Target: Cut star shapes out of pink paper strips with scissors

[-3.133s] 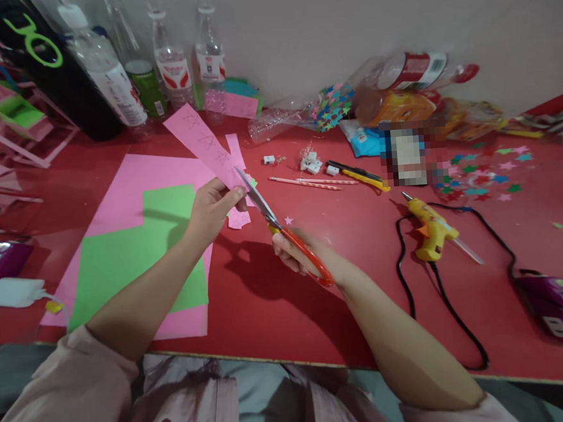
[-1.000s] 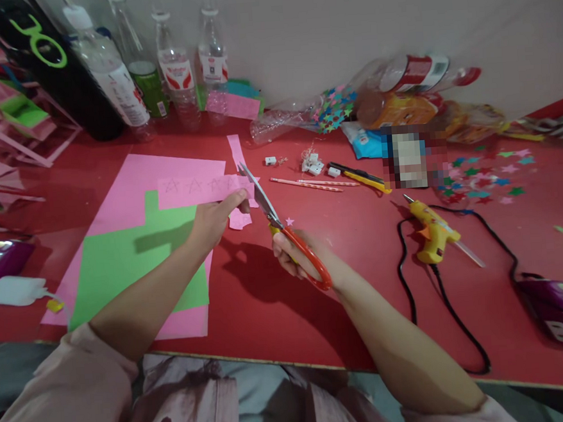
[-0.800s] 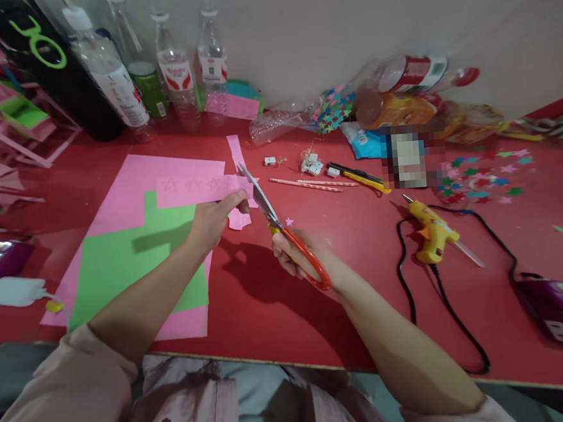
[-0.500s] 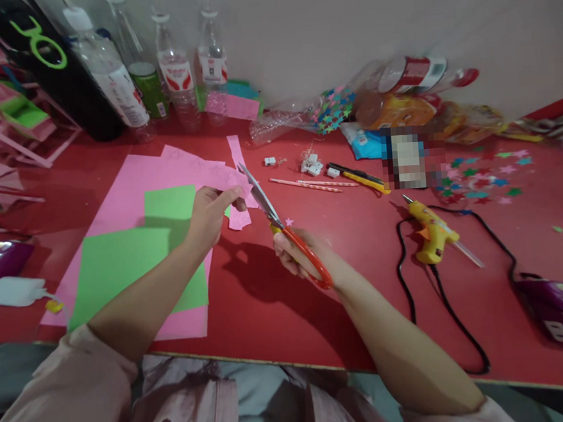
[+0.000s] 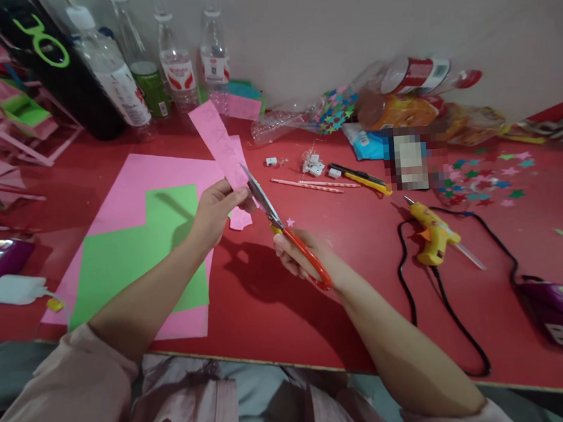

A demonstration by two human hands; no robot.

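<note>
One twist could miscut: your left grip [image 5: 213, 216] pinches pink paper strip [image 5: 217, 139], right grip [image 5: 289, 255], red-handled metal scissors [image 5: 275, 220] toward eleven o'clock.

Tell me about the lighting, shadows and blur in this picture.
Head view: fairly dim light, dark shadows on the red table left of the right hand and across the green paper; same view: a small highlight on the purple box at far left, soft, faint marks on the raised pink strip, and a pixelated patch behind the glue gun.
</note>
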